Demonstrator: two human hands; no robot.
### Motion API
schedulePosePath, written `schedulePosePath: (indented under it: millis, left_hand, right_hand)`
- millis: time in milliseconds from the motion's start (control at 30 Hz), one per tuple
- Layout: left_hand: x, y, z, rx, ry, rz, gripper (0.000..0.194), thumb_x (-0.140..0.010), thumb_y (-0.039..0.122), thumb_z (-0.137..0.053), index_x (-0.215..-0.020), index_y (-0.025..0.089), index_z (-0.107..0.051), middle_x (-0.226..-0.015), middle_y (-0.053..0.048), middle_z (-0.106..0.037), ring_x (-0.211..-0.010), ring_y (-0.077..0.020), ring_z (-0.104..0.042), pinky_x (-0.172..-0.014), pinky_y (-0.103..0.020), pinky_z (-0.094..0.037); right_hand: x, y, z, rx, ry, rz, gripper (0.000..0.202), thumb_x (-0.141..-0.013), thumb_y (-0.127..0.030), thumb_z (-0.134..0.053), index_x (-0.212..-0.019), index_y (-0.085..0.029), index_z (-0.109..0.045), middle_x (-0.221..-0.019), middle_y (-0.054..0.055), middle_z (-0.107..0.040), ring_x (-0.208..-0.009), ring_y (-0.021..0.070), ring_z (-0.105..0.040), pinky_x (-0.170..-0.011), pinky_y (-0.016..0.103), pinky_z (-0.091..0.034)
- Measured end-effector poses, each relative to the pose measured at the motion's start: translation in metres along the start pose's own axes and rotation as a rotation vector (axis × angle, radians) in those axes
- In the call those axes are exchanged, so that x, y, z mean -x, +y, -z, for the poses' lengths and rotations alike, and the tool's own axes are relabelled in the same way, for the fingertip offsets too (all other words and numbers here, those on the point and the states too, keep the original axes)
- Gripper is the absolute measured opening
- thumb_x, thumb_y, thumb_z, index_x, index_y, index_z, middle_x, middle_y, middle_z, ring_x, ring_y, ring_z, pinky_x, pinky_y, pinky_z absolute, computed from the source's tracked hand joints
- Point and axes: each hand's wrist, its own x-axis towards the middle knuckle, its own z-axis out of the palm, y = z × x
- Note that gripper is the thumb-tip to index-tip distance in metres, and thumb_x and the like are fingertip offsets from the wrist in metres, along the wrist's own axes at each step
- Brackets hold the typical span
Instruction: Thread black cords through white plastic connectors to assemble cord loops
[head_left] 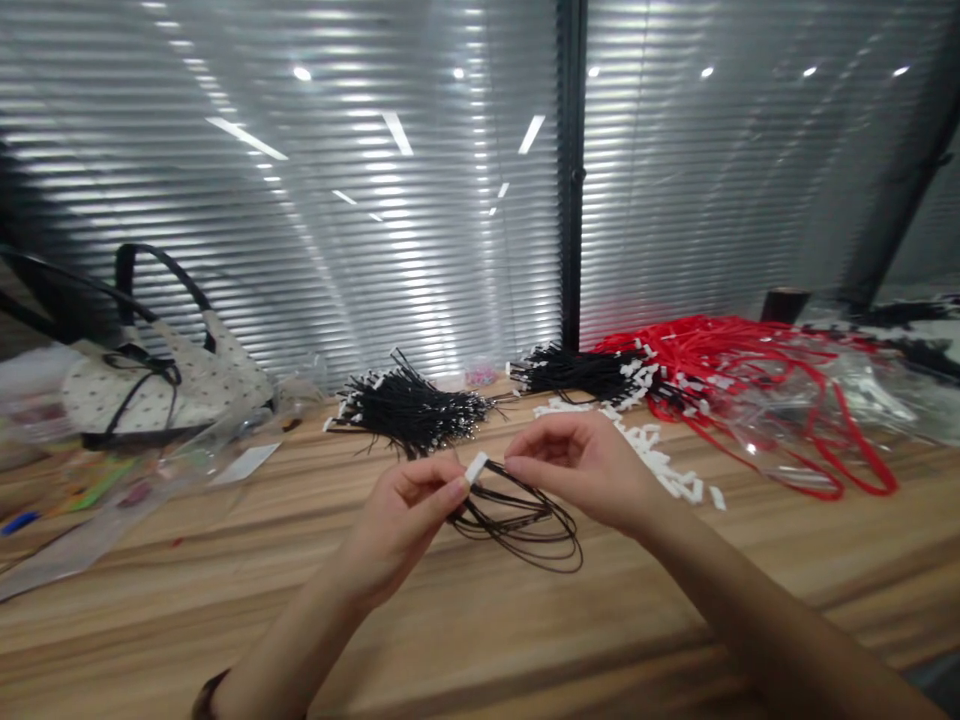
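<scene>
Black looped cords over the wooden bench, white tag pinched in left hand, right hand narrow beside it, its grip on cord impossible to tell, some cord hidden behind left hand, dark wristband cut off below

both hands bare, mid-view, near each other but not touching. left hand: thumb and index in a firm pinch, tips pointing right. right hand: a bit higher, fingers curled, thumb and index tips close together, contact unclear. left forearm from bottom left, right forearm from bottom right
</scene>
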Motion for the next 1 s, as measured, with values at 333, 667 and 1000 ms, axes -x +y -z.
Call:
schedulePosePath:
  millis: [333, 667, 1000]
  left_hand:
    - [0.0, 0.0, 0.005, -0.072, -0.028, -0.031, 0.024, -0.072, 0.042, -0.083, -0.067, 0.019, -0.078, -0.066, -0.001, -0.06, -0.067, -0.0145, -0.049, -0.063, -0.024, -0.038]
    - [0.001, -0.003, 0.013, -0.154, -0.139, -0.089, 0.021, -0.08, 0.043, -0.077, -0.074, 0.023, -0.08, -0.07, -0.001, -0.056, -0.071, -0.0153, -0.048, -0.068, -0.026, -0.039]
    - [0.002, -0.003, 0.016, -0.177, -0.175, -0.12, 0.018, -0.079, 0.044, -0.077, -0.08, 0.026, -0.082, -0.074, -0.002, -0.056, -0.074, -0.0165, -0.051, -0.069, -0.027, -0.04]
  right_hand:
    - [0.001, -0.009, 0.002, -0.05, -0.056, -0.088, 0.015, -0.068, -0.02, -0.079, -0.074, -0.015, -0.067, -0.064, 0.0, -0.068, -0.057, 0.0095, -0.063, -0.055, 0.021, -0.05]
    - [0.0, -0.005, 0.006, -0.147, -0.188, -0.133, 0.015, -0.068, -0.018, -0.08, -0.079, -0.014, -0.07, -0.063, 0.0, -0.071, -0.057, 0.0075, -0.065, -0.056, 0.017, -0.05]
    - [0.004, -0.009, 0.006, -0.205, -0.187, -0.092, 0.022, -0.061, -0.008, -0.082, -0.079, -0.014, -0.071, -0.063, -0.003, -0.071, -0.057, 0.0054, -0.065, -0.056, 0.014, -0.049]
